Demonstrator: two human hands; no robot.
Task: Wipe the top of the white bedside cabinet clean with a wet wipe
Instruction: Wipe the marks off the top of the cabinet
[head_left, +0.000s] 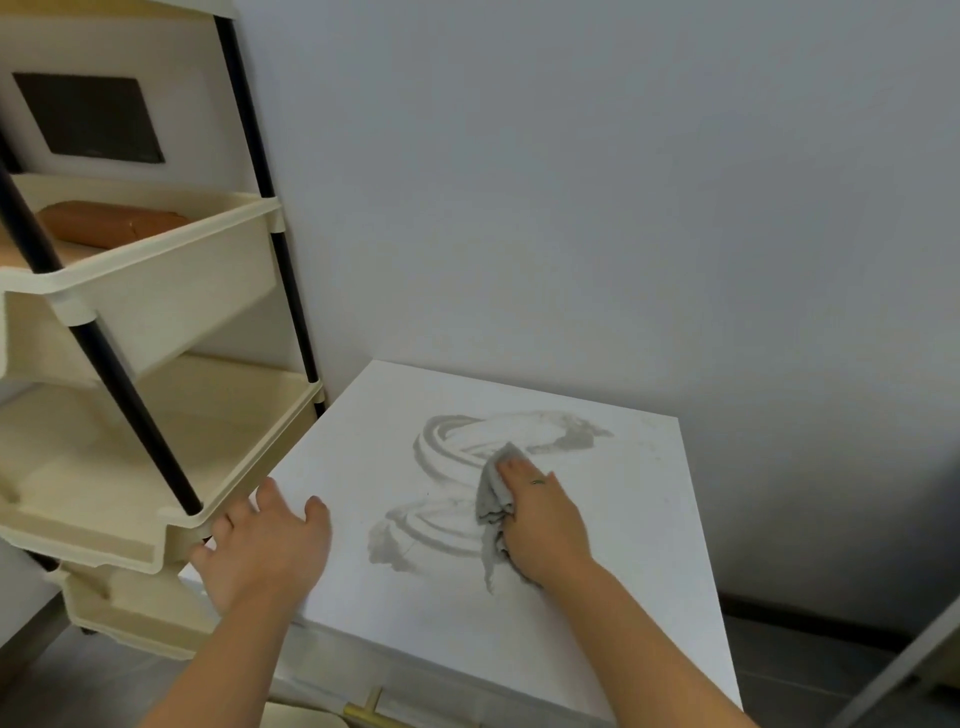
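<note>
- Left hand (265, 540) lies flat and empty, fingers spread on the white cabinet top's (623, 597) left edge, likely steadying it.
- Right hand (543, 519) presses the bunched wet wipe (493, 499) mid-top with straight fingers, among damp streaks (447, 452).

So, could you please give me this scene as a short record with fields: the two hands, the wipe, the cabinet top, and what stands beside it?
right hand: presses the wet wipe on the cabinet top
left hand: rests open at the top's left edge
wet wipe: grey, crumpled, partly under the right hand
cabinet top: white, with curved grey streaks beside the wipe
beside: cream shelf trolley at left, brown object in one tray
</note>
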